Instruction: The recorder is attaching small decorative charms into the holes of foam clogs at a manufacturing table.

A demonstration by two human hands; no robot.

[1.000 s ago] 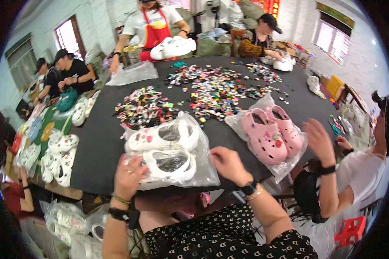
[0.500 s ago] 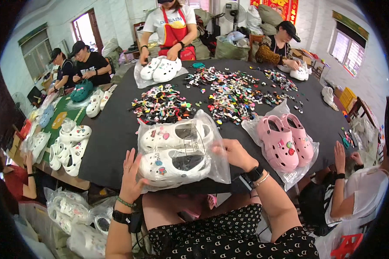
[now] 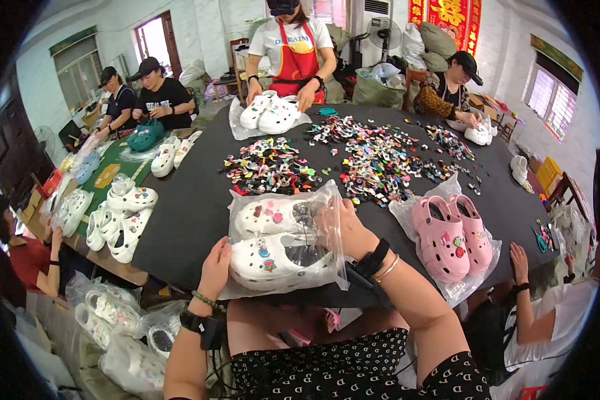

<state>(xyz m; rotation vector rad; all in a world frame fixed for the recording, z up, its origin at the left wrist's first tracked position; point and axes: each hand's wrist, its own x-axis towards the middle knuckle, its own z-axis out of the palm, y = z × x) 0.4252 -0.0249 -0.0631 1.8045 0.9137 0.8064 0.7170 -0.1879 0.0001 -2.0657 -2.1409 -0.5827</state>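
A pair of white clogs [image 3: 283, 261] with colourful charms lies in a clear plastic bag [image 3: 340, 277] at the table's near edge, toes toward the left. My left hand [image 3: 215, 270] grips the bagged pair at the toe end, thumb on top. My right hand [image 3: 353, 233] is at the heel end, its bent fingers among the bag's plastic beside the far clog's heel. Film and glare blur those fingertips, so what they hold is unclear. Right of my right hand, pink clogs [image 3: 440, 247] with charms rest on another clear bag.
Heaps of small charms [image 3: 373, 163] cover the middle of the black table [image 3: 187, 220]. Across it, a person in a red apron [image 3: 293, 60] handles white clogs [image 3: 270, 113]. More white clogs [image 3: 123, 220] stand at the left, bagged pairs [image 3: 130, 350] below. Another person's hand [image 3: 520, 263] is at the right edge.
My left hand has closed from spread fingers onto the bagged clogs' toe end. My right hand has pushed farther in at the heel end. The whole view has shifted slightly.
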